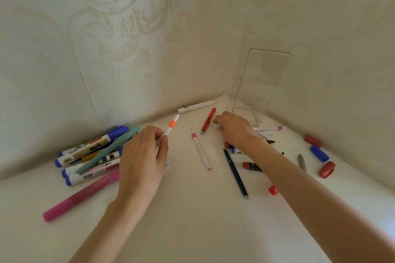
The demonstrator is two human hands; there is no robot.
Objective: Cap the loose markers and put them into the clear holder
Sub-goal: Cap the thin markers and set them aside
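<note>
Orange-banded white marker (pixel 170 127): held in the left hand (pixel 142 161), pinched between thumb and fingers, tip uncapped and pointed toward the far corner. The remaining fingers are loosely curled.

Right hand (pixel 232 129): laid palm down on the white surface (pixel 192 220) at centre right, fingers curled over something small and pale; whether anything is gripped cannot be told.

Clear holder (pixel 259 83): stood upright in the far right corner against the wallpapered wall (pixel 128 28), just beyond the right hand.

Pink-banded marker (pixel 201 149): laid uncapped between the two hands. A red pen (pixel 208 120) is laid just left of the right hand, and a white pen (pixel 195 106) lies farther back by the wall.

A heap of blue-capped markers (pixel 89 156), crossed by a teal pen (pixel 106 150), is gathered at left, partly covered by the left hand. A long pink marker (pixel 81 195) lies nearer, at left.

A dark pen (pixel 236 174) lies near the right forearm. Loose caps are scattered at right: a red cap (pixel 327 169), a blue cap (pixel 319 153), a second red cap (pixel 313 140) and a small red cap (pixel 273 189).
</note>
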